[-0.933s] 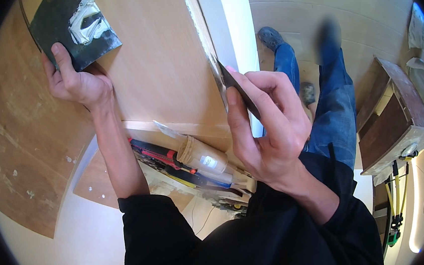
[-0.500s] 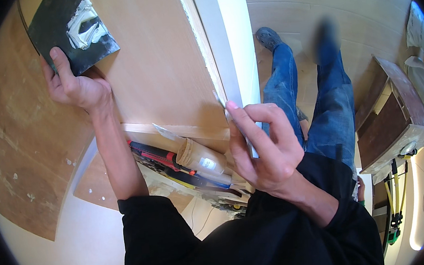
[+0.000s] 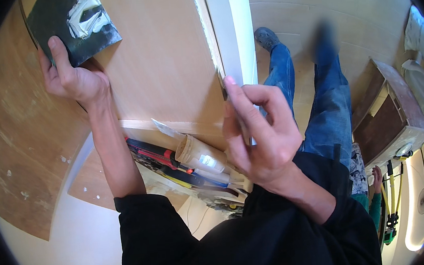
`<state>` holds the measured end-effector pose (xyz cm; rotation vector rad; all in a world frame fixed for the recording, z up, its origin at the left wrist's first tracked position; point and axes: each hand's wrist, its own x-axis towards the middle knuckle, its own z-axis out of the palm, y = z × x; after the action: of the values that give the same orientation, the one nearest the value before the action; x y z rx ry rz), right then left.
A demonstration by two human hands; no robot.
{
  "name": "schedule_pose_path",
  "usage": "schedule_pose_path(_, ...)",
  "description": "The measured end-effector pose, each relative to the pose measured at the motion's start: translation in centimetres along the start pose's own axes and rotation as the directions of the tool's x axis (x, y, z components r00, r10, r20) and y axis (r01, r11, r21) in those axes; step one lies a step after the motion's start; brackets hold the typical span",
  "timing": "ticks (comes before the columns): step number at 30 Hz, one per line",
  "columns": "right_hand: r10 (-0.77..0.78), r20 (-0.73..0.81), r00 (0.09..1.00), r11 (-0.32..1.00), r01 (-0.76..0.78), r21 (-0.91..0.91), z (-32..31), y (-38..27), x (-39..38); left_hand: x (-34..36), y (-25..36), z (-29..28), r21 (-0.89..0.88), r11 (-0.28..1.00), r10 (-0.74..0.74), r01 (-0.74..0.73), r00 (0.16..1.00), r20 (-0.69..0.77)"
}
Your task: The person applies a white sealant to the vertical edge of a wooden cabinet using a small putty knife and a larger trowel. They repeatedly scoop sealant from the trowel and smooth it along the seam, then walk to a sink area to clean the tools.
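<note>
My left hand [image 3: 74, 84] grips a dark square board [image 3: 57, 30] by its near edge, thumb on top. A lump of white putty [image 3: 75, 27] is spread over the board's upper face. My right hand [image 3: 268, 137] is closed around a thin putty knife [image 3: 224, 92], seen nearly edge-on and partly hidden by my fingers. Its tip, beside my outstretched index finger, is at the edge of a light wood panel [image 3: 159, 51]. A ragged white putty line [image 3: 202, 22] runs along that edge, next to a pale strip [image 3: 221, 36].
Below the panel, a tan tub [image 3: 188, 152] lies among several tools, including a red-and-black one [image 3: 151, 153]. My jeans-clad legs [image 3: 322, 128] are right of the pale strip. Farther right are a brown wooden box [image 3: 387, 117] and another person's green sleeve [image 3: 375, 211] and hand [image 3: 377, 178].
My right hand and the putty knife have shifted slightly up along the panel edge. The other person's hand and sleeve have come further into view. My left hand still holds the board.
</note>
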<state>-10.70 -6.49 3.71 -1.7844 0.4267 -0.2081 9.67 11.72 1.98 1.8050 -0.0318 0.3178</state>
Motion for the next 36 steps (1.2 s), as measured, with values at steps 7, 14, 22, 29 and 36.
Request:
schedule_pose_path(7,-0.179,0.029,0.983,0.966,0.181,-0.186,1.6,-0.1,-0.8,0.1,0.0,-0.1,0.002,1.0,-0.004,0.004,1.0,0.026)
schedule_pose_path(14,-0.012,0.042,0.999,0.999,0.014,-0.037,-0.8,-0.8,-1.2,0.0,0.0,0.0,0.002,1.0,-0.018,0.018,1.0,-0.01)
schedule_pose_path(22,0.089,-0.027,0.996,0.986,-0.084,0.141,-0.2,0.7,0.0,0.3,-0.2,-0.2,0.007,1.0,-0.01,0.01,1.0,0.001)
schedule_pose_path(29,-0.008,0.009,1.0,0.996,0.007,0.085,-0.3,1.0,-0.6,0.2,-0.2,-0.1,0.008,1.0,0.011,-0.011,1.0,0.002)
schedule_pose_path(36,0.089,-0.008,0.996,0.988,-0.087,0.125,-2.2,0.7,-2.1,0.1,-0.1,0.1,0.013,1.0,0.006,-0.006,1.0,0.008)
